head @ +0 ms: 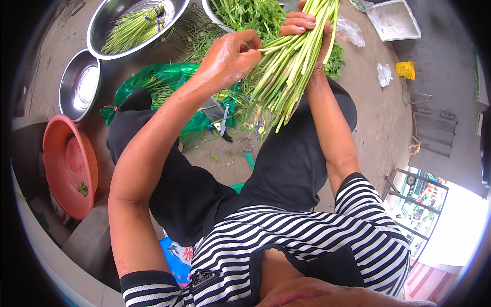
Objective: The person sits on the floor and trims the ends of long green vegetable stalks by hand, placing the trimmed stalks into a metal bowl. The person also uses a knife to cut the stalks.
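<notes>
My right hand [299, 25] is wrapped around a thick bundle of long green vegetable stems [295, 73]. The bundle slants across the top of the view, its cut ends fanned out downward over my right thigh, its upper part running past the picture's edge. At the bundle's left side my left hand [234, 57] pinches the end of a stem between curled fingers and thumb. Under the stems, a green plastic bag [184, 71] lies spread on the floor with thin green stalks [155, 90] on it. A knife with a black handle [227, 136] lies by the bag's near edge.
A steel basin [92, 48] at the upper left holds banded green stalks [134, 30]. Nearby are a smaller steel basin [78, 86] and a red plastic basin [69, 169]. Leafy greens [249, 15] fill another basin. A white foam box [395, 21] and yellow container [406, 70] stand right.
</notes>
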